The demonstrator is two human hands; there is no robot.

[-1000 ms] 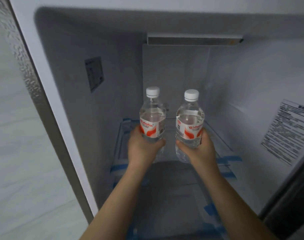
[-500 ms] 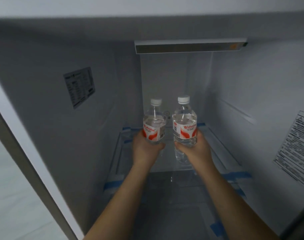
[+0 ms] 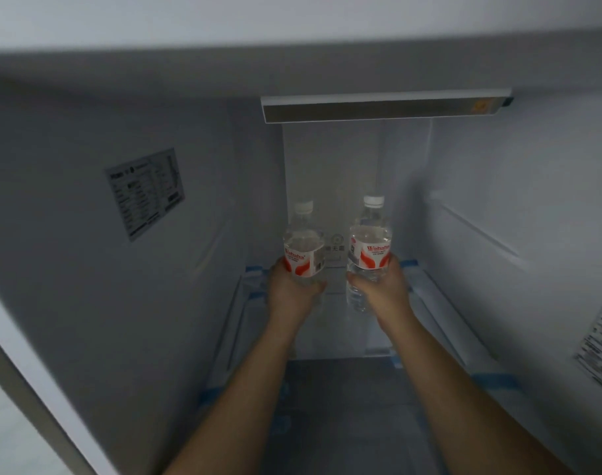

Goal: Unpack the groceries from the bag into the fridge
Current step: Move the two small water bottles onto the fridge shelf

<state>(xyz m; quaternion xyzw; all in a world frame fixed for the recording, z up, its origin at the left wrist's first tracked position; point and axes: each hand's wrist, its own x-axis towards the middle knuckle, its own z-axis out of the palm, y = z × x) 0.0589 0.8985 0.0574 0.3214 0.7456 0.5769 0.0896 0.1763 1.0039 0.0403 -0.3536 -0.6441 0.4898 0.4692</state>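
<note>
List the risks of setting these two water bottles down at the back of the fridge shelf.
1. The left hand and right hand each hold a tall, narrow bottle low on its body; the left bottle or right bottle may tip if released before standing flat.
2. Both are near the back wall; pushing further could knock them against it.
3. The glass shelf looks smooth, so a bottle might slide.

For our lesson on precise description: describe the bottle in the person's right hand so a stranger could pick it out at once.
Look into the open grey fridge compartment, below the long light bar on its back wall. Two clear plastic water bottles with red-and-white labels are held upright there. Yours is the right one, gripped by the right hand; its white cap sits higher than its neighbour's.
</note>
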